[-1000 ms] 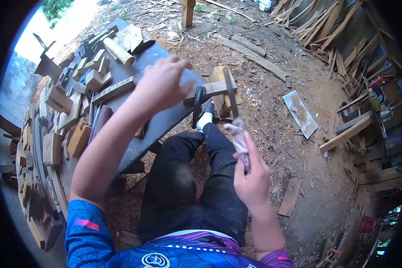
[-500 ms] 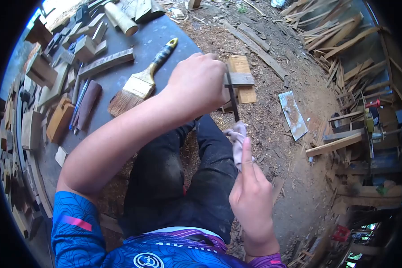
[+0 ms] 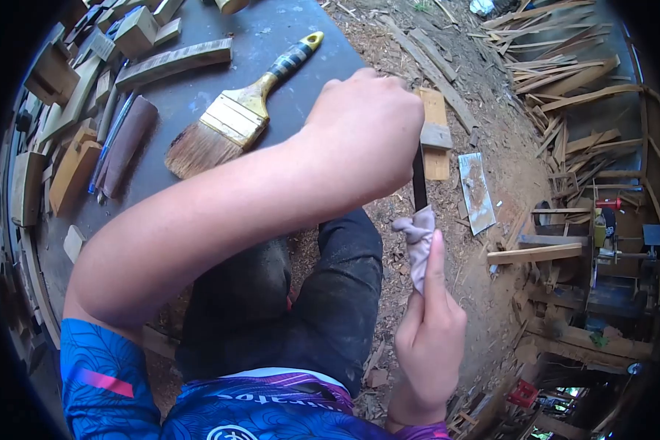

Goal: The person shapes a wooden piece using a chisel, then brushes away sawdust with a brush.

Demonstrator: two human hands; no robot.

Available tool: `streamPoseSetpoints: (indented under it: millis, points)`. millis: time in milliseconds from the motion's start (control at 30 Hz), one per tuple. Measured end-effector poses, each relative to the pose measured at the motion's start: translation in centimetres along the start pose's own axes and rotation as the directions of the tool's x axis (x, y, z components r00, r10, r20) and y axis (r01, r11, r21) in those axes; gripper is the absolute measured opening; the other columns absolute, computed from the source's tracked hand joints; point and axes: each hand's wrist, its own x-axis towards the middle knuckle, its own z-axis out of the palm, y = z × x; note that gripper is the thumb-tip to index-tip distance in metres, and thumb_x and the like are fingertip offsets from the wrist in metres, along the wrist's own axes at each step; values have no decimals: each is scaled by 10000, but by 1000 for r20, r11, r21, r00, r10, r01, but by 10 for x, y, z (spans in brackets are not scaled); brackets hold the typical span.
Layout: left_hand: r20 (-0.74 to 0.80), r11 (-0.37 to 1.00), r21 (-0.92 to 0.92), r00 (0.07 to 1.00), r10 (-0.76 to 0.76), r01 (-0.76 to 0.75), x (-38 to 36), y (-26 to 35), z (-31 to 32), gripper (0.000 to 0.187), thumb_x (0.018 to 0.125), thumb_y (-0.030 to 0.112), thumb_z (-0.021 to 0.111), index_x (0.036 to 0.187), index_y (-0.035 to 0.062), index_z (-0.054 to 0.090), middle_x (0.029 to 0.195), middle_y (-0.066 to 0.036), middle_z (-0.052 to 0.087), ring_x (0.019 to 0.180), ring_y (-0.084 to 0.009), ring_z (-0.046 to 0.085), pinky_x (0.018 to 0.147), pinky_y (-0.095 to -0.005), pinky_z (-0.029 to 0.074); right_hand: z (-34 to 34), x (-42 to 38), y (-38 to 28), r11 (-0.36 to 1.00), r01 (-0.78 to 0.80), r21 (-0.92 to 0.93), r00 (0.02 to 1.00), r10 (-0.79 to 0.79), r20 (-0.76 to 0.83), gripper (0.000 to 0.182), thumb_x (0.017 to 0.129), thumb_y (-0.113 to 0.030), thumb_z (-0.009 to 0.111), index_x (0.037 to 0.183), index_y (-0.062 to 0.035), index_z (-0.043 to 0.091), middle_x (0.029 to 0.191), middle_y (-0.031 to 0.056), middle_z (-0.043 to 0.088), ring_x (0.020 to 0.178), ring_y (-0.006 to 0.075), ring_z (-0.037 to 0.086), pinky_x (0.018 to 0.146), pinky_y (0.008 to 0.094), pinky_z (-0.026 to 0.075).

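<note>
My left hand (image 3: 367, 136) is closed around the upper end of a thin dark blade-like tool (image 3: 419, 187) held upright over my lap. My right hand (image 3: 434, 330) grips the tool's lower end, which is wrapped in a pale grey-pink cloth (image 3: 418, 238), with the index finger stretched up along the wrap. Both hands hold the same tool, just off the near edge of the dark table (image 3: 271, 37). My legs in black trousers (image 3: 308, 293) are below.
A wide paintbrush (image 3: 235, 121) with a yellow-black handle lies on the table. Several wood blocks and strips (image 3: 88, 95) crowd its left side. A wooden piece (image 3: 436, 136) stands beyond my left hand. Sawdust ground, a metal sheet (image 3: 477, 191) and timber offcuts (image 3: 565, 73) lie right.
My left hand left the table and came down onto the tool's top end. The view tilted down and the paintbrush came into sight. My right hand kept its grip on the wrapped end.
</note>
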Motion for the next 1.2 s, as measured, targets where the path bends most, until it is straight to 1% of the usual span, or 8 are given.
streamPoseSetpoints:
  millis: [67, 233, 433, 600, 700, 833, 1000, 1200]
  points:
    - [-92, 996, -77, 995, 47, -54, 1, -3, 6, 134, 790, 89, 643, 755, -19, 714, 914, -205, 670, 923, -397, 656, 882, -478, 536, 10, 10, -3, 999, -38, -1, 999, 38, -18, 660, 942, 87, 469, 1584, -31, 378, 1087, 300, 708, 935, 489, 709, 752, 546, 538]
    - [-59, 994, -100, 997, 47, -53, 1, -1, 1, 145, 797, 99, 675, 818, -29, 739, 897, -210, 653, 934, -398, 660, 883, -489, 525, 29, 71, -6, 976, -134, -169, 982, 154, 110, 730, 938, 95, 457, 1628, -70, 286, 1150, 299, 700, 975, 471, 711, 763, 544, 549]
    - [-132, 996, -46, 989, 64, -71, 1, -5, 8, 174, 796, 121, 686, 826, -44, 735, 875, -203, 640, 907, -390, 653, 863, -490, 522, -6, -8, -16, 979, -202, -16, 970, 202, 138, 749, 932, 91, 458, 1632, -105, 274, 1160, 298, 694, 968, 497, 685, 742, 578, 526]
    - [3, 987, -156, 1000, 29, -28, 5, -3, -4, 199, 789, 137, 701, 861, -45, 738, 866, -212, 626, 885, -395, 650, 831, -492, 512, 29, 58, 2, 992, -119, 30, 992, 118, 47, 758, 933, 79, 461, 1632, -133, 260, 1086, 334, 684, 896, 510, 683, 687, 594, 477]
    - [34, 993, -115, 999, 9, -5, 3, -3, -4, 215, 793, 146, 706, 888, -43, 748, 878, -211, 634, 898, -392, 658, 845, -483, 518, 17, 51, -2, 981, -183, -59, 961, 191, 199, 750, 943, 94, 441, 1637, -112, 246, 1193, 269, 690, 815, 493, 695, 680, 576, 515]
    - [-24, 995, -97, 1000, 5, -7, 7, -4, -2, 200, 802, 143, 699, 873, -36, 749, 893, -218, 644, 913, -394, 667, 858, -470, 527, 1, -2, -11, 992, -124, 5, 986, 123, 115, 740, 947, 98, 431, 1637, -100, 252, 1222, 243, 691, 774, 478, 700, 669, 552, 530]
    - [54, 981, -191, 998, -22, 32, 9, -9, -5, 276, 800, 176, 714, 965, -39, 765, 893, -203, 674, 915, -366, 691, 868, -421, 541, 19, 64, -5, 985, -151, -84, 976, 162, 146, 716, 952, 97, 429, 1624, -100, 280, 1121, 285, 706, 774, 485, 699, 642, 563, 514]
    - [106, 981, -177, 993, -58, 77, 10, -7, -8, 356, 813, 194, 720, 1076, -40, 771, 930, -200, 690, 906, -337, 693, 875, -382, 539, 8, -3, -11, 986, -160, 42, 983, 156, 95, 661, 973, 41, 468, 1604, -59, 297, 908, 329, 695, 764, 493, 693, 619, 588, 494]
